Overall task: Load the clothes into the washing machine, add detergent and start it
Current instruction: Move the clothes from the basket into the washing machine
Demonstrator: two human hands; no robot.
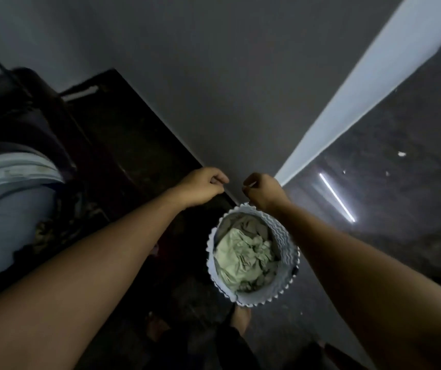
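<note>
- You have two hands showing at mid-frame: your left hand [203,186] and your right hand [263,192].
- One ribbed white basket [283,244], lower centre.
- One heap of pale green clothes [243,256] in it; you cannot count the separate pieces.
- One washing machine [8,209], left edge.
- One bare foot [240,320] shows plainly, bottom centre.
- One light streak [337,197], right.

Arms outstretched, left hand [203,186], right hand [263,190] — both curled (close together)

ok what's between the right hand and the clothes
In the head view, only the far rim of the basket shows between the right hand and the clothes; nothing else crosses that stretch.
</note>
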